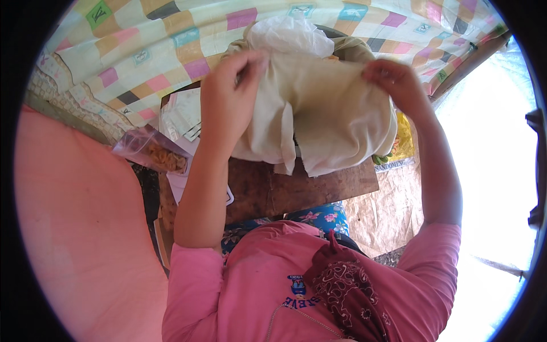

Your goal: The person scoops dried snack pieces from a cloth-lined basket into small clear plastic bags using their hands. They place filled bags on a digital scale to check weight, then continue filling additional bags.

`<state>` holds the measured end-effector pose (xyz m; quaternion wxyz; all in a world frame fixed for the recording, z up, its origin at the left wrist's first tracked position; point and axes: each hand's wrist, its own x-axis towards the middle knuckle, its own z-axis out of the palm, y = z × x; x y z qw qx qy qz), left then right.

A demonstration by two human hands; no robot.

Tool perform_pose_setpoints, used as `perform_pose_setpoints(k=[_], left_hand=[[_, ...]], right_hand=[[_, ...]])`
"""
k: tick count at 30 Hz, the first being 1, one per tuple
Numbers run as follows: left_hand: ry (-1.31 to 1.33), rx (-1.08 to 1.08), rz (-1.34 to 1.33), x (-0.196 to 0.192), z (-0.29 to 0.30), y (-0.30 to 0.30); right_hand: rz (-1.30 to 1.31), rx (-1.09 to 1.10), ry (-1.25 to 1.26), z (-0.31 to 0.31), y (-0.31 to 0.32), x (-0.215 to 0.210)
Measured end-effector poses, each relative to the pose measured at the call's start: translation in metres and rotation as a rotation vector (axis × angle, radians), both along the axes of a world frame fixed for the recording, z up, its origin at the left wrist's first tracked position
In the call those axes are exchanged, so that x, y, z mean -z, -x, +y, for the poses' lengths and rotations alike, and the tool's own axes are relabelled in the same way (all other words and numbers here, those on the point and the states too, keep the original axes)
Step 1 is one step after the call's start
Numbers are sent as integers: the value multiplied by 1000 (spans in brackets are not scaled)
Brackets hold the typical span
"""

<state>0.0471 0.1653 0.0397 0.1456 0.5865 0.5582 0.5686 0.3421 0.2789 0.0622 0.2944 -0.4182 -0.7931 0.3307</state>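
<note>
A beige cloth (336,119), perhaps a garment, is stretched between my two hands above a brown wooden table. A slit with frayed, loose edges runs up from its lower border. My left hand (236,85), slightly blurred, has its fingers curled at the cloth's upper left. At the upper right edge, my right hand (396,82) pinches the fabric between thumb and fingers. Behind the cloth, a white plastic bag (290,37) sits among more beige fabric. What lies beneath the cloth is mostly hidden.
The wooden table (256,191) carries a clear bag of brownish snack pieces (165,157) and white papers (185,114) at left. A yellow packet (404,139) lies at right. A checkered curtain (154,57) hangs behind; a pink sheet (80,228) covers the left side.
</note>
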Motion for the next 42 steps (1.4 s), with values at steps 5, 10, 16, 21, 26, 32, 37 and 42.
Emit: perform_pose_setpoints(k=[5,10,16,21,26,32,37,42], left_hand=[[294,537,69,17,-62,21],[347,627,297,24,-80,24],[350,662,475,14,-77,23],[417,644,397,-13,-56,24],[313,365,443,-22,-3,12],[269,371,549,2,64,-11],[591,518,-34,18,75,-25],[501,480,-278,25,69,-22]], right_hand=[[-390,-385,160,-41,-32,-7],[-484,-478,229,-52,-27,-25],[-430,-368,91,-5,30,-3],[-781,-378,-214,4,81,47],[-955,-394,-220,-1,86,68],[-513,-233,151,28,52,37],[-119,-135,381,27,44,23],[-105,-197,355,30,61,30]])
